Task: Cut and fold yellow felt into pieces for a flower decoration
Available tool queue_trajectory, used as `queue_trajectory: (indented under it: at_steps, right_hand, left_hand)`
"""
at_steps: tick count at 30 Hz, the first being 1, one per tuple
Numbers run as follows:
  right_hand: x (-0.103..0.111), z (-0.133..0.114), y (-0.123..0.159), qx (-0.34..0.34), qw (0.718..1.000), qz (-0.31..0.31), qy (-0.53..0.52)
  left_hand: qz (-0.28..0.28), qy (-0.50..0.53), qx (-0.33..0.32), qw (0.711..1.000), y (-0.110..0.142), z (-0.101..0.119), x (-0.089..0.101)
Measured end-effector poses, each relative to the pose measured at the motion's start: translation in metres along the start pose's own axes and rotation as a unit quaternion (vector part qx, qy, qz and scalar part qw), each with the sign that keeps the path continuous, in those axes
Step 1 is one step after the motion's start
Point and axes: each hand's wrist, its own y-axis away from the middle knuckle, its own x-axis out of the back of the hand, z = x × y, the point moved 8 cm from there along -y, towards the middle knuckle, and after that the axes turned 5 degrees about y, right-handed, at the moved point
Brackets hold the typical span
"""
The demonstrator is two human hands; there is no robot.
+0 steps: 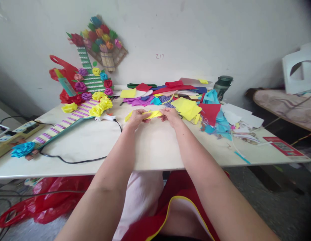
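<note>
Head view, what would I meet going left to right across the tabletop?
Blue paper flower, white corded tool, yellow paper strip, yellow paper sheets, red paper sheet, white paper sheets, red printed card.

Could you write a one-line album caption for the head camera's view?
Left hand and right hand hold a yellow strip over a white table, with bright flowers and colourful scraps nearby.

The pale worktop (158,154) carries coloured sheets (136,101) along its back edge, yellow sheets (187,107) near its middle, a green bottle (222,87) at the back right, a red-bordered card (283,146) by the front right corner and a glue gun (105,117) left of centre.
</note>
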Motion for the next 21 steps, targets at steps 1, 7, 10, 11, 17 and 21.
queue_trajectory:
  at_steps: [1,7,10,11,17,21]
  right_hand:
    - [-0.001,0.000,0.001,-0.003,1.000,-0.005,-0.005]
    - [-0.014,0.005,0.005,-0.020,0.997,-0.074,0.020]
    - [-0.015,0.007,0.005,-0.024,0.997,-0.063,0.038]
    - [-0.015,0.007,0.005,-0.025,0.997,-0.058,0.039]
    - [-0.011,0.006,0.003,-0.020,0.998,-0.039,0.038]
    - [-0.005,0.007,0.000,-0.020,0.999,-0.021,0.026]
  left_hand:
    - [-0.001,0.001,-0.003,1.000,0.000,0.000,0.000]
    - [-0.006,0.004,-0.008,1.000,-0.001,-0.003,-0.003]
    - [-0.020,0.002,0.004,1.000,-0.001,-0.005,-0.006]
    - [-0.028,0.004,0.011,1.000,0.000,-0.006,-0.007]
    - [-0.055,0.020,0.057,0.997,0.002,-0.008,-0.006]
    - [-0.007,0.029,0.053,0.998,0.001,-0.006,0.004]
